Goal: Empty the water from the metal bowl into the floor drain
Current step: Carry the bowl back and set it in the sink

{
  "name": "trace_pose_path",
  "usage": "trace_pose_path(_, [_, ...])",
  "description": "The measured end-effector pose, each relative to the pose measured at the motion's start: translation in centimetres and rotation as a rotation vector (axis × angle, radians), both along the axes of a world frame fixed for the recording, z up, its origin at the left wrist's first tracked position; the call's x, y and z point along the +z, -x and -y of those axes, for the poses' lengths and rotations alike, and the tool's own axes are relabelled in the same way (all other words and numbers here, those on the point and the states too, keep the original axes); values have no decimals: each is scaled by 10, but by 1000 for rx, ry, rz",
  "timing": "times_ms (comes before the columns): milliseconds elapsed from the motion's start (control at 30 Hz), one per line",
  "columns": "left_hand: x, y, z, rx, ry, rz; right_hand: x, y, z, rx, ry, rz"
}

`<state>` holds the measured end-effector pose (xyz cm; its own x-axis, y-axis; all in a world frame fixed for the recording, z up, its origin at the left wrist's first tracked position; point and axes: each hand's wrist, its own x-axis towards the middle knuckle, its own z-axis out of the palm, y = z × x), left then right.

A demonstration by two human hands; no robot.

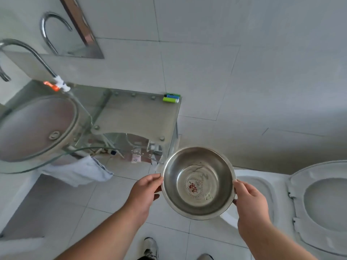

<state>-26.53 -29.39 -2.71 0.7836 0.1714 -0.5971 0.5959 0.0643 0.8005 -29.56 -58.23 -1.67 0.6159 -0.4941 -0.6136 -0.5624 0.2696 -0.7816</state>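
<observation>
Metal bowl [198, 182] gripped at rim by left hand [144, 192] and right hand [250, 200]; toilet [281, 199] just right, glass sink [37, 128] well left, bare floor tiles [105, 199] beneath.

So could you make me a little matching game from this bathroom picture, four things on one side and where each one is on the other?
Things:
1. metal bowl
2. lighters
3. white towel
4. toilet

Places:
A. hanging below the glass basin
B. far right, seat open
C. held at its rim by the left hand and right hand
D. back corner of the glass shelf

Pairs: 1-C, 2-D, 3-A, 4-B
</observation>
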Motion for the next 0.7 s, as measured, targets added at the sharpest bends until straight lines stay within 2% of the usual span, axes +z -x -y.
trace_pose_path(333, [35, 0, -51, 178, -24, 74, 29, -46, -55, 165, 4, 57])
trace_pose_path(700, [47, -41, -194, 340, -20, 122, 50, -124, -202, 312, -4, 97])
